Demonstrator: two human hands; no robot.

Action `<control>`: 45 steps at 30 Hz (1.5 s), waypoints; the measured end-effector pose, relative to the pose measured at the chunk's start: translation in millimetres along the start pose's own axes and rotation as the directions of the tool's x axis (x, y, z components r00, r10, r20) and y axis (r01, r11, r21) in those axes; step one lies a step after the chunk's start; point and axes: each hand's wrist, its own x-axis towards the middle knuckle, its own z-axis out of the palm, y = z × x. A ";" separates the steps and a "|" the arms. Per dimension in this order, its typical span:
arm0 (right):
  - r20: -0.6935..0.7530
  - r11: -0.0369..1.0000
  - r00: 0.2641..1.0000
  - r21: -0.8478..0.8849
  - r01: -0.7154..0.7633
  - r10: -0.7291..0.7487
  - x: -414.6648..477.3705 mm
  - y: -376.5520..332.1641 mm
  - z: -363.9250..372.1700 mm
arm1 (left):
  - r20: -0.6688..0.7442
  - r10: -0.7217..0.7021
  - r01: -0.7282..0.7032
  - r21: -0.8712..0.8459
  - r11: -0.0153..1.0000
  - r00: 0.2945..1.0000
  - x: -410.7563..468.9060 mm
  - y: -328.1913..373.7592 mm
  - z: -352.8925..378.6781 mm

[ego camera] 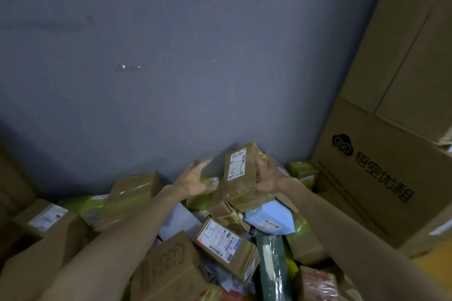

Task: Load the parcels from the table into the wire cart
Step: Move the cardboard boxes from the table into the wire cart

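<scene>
Right hand [269,178] grips the taped parcel [241,176] at the heap's [225,239] far edge; left hand [195,178], splayed, should brace opposite.

The parcel pile [220,239] runs off the bottom edge.

dim, bluish light; soft motion blur; wide-angle bending at edges

The table is hidden under a jumbled heap of parcels [227,244]: taped brown boxes [49,225], yellow-green bags [83,205], a light blue box [269,221] (label showing), a dark green packet [271,266], piled against the grey wall [171,56].
</scene>
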 end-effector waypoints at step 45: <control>-0.154 0.903 0.988 0.424 0.071 -0.005 -18.3 -0.2 16.4 | -0.028 -0.064 0.040 -0.520 0.853 0.998 47.3 67.6 65.1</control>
